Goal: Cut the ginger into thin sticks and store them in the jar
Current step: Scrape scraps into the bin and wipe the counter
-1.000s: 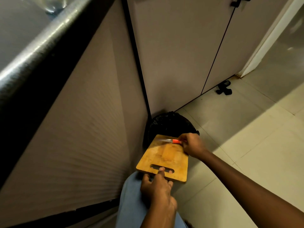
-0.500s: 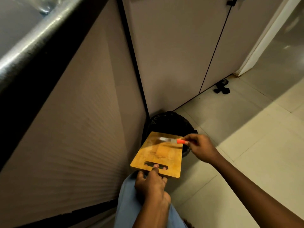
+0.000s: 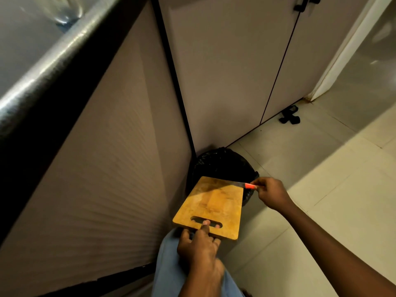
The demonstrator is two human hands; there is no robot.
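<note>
Left hand (image 3: 199, 247): board (image 3: 214, 202); right hand (image 3: 271, 195): knife (image 3: 244, 185)

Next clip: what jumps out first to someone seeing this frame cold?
A cutting board is held low, its far end over a black-lined bin in the cabinet corner, with the left hand gripping it at the handle slot. The right hand holds an orange-handled knife at the board's far right corner.
</note>
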